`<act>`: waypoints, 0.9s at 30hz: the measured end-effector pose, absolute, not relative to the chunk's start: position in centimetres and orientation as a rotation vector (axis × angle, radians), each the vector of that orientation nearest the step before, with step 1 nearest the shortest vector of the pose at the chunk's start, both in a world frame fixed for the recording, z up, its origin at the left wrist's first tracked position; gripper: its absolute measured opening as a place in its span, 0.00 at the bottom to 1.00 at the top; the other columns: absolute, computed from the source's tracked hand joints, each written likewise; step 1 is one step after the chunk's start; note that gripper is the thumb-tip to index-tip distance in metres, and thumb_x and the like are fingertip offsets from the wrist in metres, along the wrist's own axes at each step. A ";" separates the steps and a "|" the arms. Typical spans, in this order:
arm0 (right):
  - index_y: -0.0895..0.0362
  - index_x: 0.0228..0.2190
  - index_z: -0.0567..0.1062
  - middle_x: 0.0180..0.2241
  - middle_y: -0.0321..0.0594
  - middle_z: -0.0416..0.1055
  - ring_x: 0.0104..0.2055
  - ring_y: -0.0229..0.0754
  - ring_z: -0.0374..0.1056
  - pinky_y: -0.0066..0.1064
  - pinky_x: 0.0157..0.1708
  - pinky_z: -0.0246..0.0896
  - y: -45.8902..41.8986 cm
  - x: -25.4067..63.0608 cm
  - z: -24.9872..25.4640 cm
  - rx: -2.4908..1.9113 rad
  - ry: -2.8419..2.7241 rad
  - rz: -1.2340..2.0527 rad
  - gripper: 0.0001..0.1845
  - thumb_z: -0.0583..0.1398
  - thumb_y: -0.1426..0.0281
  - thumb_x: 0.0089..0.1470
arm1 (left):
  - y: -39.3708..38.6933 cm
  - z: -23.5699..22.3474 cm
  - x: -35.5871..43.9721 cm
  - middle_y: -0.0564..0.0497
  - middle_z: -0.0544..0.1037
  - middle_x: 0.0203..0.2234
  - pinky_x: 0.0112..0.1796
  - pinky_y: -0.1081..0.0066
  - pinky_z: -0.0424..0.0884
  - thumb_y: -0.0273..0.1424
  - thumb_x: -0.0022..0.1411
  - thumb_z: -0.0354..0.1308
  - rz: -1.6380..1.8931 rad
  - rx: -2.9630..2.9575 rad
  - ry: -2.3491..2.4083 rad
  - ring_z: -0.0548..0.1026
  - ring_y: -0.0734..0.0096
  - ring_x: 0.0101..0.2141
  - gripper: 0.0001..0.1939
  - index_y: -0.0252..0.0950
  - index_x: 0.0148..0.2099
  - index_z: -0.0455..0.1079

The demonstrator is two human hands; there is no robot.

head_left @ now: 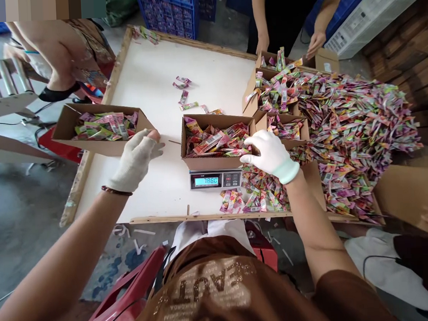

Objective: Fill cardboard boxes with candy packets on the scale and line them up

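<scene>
My left hand, in a white glove, grips the near right corner of a cardboard box filled with colourful sachets, at the table's left edge. My right hand, also gloved, rests with fingers curled on the right rim of a second sachet-filled box. That box sits on a small digital scale with a lit display. Loose sachets lie just under my right wrist.
A large heap of sachets covers the table's right side, with more open boxes beside it. Another person's hands work at the far edge. A seated person is at the far left. Blue crates stand behind the white table.
</scene>
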State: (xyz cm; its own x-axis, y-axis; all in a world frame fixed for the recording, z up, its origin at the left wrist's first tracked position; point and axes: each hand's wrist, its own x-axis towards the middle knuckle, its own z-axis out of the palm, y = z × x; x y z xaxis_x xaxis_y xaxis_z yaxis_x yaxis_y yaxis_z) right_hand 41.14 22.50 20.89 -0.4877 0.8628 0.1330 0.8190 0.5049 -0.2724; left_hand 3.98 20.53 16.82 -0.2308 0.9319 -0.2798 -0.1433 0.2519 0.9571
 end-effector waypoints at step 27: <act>0.54 0.34 0.82 0.40 0.45 0.78 0.44 0.53 0.70 0.45 0.47 0.63 23.0 41.2 19.8 -1.435 -2.562 0.294 0.06 0.66 0.65 0.62 | 24.0 15.9 6.6 0.46 0.74 0.38 0.42 0.65 0.75 0.54 0.60 0.66 1.081 1.040 1.494 0.76 0.62 0.41 0.27 0.35 0.46 0.74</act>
